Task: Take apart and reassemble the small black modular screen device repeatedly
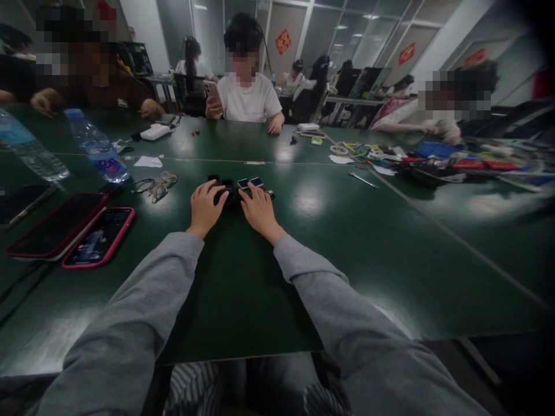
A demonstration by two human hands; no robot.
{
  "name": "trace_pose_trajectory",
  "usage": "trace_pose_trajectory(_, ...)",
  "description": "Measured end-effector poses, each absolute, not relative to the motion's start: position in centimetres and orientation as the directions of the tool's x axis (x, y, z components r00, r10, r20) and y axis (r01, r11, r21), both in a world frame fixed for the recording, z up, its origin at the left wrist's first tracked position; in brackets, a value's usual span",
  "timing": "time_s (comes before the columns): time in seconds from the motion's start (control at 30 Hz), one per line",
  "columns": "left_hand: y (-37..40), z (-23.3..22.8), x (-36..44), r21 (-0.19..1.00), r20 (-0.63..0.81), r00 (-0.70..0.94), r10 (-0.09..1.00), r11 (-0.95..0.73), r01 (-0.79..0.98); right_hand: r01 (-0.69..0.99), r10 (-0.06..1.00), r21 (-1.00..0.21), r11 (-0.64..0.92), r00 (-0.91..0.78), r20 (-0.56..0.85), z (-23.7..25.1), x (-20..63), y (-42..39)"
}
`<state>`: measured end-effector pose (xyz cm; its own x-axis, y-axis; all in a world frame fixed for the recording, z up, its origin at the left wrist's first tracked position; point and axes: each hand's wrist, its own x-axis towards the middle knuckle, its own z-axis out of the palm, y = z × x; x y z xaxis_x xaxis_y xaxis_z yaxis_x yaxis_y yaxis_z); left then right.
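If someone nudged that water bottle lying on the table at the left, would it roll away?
Probably: the bottle lies on its side, round, on a smooth glossy table. It looks like thin clear plastic, so likely light and squashy when gripped.

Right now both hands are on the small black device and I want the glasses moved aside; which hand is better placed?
Left, probably. The left hand lies on the device's left end, nearer the glasses; the right hand would have to cross over.
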<state>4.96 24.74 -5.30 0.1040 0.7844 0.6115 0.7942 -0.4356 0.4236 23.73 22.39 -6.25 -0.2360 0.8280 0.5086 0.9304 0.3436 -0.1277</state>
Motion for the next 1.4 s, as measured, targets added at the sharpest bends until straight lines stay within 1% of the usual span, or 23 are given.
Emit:
trace_pose_trajectory(0.17,23.6,-4.9,5.5,0.293,0.556,0.298,0.776,-0.519,0.803,0.946,0.83,-0.156,0.285,-0.162,0.534,-6.1,23.4,22.1)
trace_pose_trajectory(0.27,23.6,-4.9,5.5,0.259,0.542,0.344,0.767,-0.541,0.8,0.94,0.817,-0.203,0.273,-0.116,0.565,-5.8,23.4,22.0)
trace_pose_trajectory(0.33,23.7,-5.0,5.4,0.254,0.543,0.348,0.764,-0.545,0.799,0.92,0.808,-0.254,0.297,-0.101,0.58,-5.6,23.5,21.9)
trace_pose_trajectory(0.43,23.9,-5.1,5.4,0.258,0.545,0.346,0.764,-0.545,0.798,0.868,0.795,-0.323,0.376,-0.124,0.595,-5.3,23.3,21.9)
trace_pose_trajectory(0.57,23.9,-5.1,5.5,0.247,0.555,0.336,0.761,-0.536,0.807,0.811,0.762,-0.352,0.467,-0.167,0.626,-4.8,23.1,21.7)
trace_pose_trajectory(0.63,23.9,-5.1,5.5,0.242,0.559,0.336,0.759,-0.536,0.809,0.831,0.746,-0.336,0.444,-0.134,0.652,-4.6,23.8,21.8)
trace_pose_trajectory(0.73,24.0,-5.2,5.5,0.244,0.567,0.337,0.751,-0.544,0.803,0.882,0.75,-0.32,0.345,-0.054,0.66,-4.9,26.0,22.4)
trace_pose_trajectory(0.8,24.2,-5.3,5.4,0.252,0.584,0.323,0.745,-0.545,0.8,0.872,0.783,-0.365,0.327,-0.035,0.621,-5.5,27.6,23.0)
trace_pose_trajectory(0.9,24.8,-5.6,5.1,0.288,0.595,0.281,0.753,-0.526,0.8,0.79,0.827,-0.481,0.38,-0.058,0.559,-6.5,29.2,23.6)
trace_pose_trajectory(0.97,25.1,-6.0,5.0,0.311,0.582,0.276,0.765,-0.523,0.794,0.753,0.838,-0.522,0.401,-0.07,0.541,-7.0,29.3,23.7)
trace_pose_trajectory(1.03,25.4,-6.4,4.8,0.308,0.56,0.308,0.769,-0.539,0.784,0.751,0.849,-0.523,0.403,-0.093,0.52,-7.2,29.0,23.5)
trace_pose_trajectory(1.2,25.5,-6.6,4.9,0.252,0.544,0.383,0.747,-0.58,0.774,0.755,0.851,-0.473,0.454,-0.211,0.481,-7.3,28.2,22.9)
trace_pose_trajectory(1.3,25.2,-6.2,5.0,0.232,0.558,0.38,0.738,-0.579,0.782,0.773,0.828,-0.41,0.483,-0.251,0.501,-7.1,28.2,22.8)
trace_pose_trajectory(1.4,25.0,-6.0,5.1,0.216,0.564,0.378,0.734,-0.573,0.79,0.819,0.816,-0.329,0.469,-0.259,0.518,-6.6,28.2,22.6)
